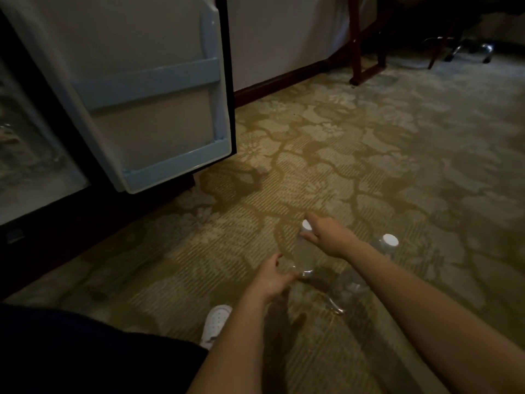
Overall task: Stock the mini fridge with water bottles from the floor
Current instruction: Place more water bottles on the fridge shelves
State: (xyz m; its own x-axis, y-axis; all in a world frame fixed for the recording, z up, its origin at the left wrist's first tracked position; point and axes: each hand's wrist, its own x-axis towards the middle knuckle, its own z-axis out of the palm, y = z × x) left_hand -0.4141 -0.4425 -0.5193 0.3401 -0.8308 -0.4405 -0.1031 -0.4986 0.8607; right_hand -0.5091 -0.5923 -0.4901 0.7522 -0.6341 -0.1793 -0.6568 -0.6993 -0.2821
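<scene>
I see the water bottle (302, 257), clear with a white cap (306, 224), caught between both hands low over the patterned carpet (397, 166); it leans with the cap end away from me, and I cannot tell whether its base touches the floor. My right hand (326, 237) sits at the top of this bottle, with fingers curled round the neck just below the cap. My left hand (272, 277) is at the bottom end, with thumb and fingers wrapped round the base. To the right of the held bottle, partly hidden behind my right forearm, stands a second bottle (387, 243) with the same white cap. Just below and right of the held bottle something clear glints on the carpet, too dim for me to make out. Below and left of the held bottle is a white shoe (216, 322). Well up and left of the bottle the fridge door (147, 89) hangs open, showing its pale shelf rails, and the fridge interior (28, 143) lies further left. Far above and right of the bottle stands a dark wooden furniture leg (358, 46).
</scene>
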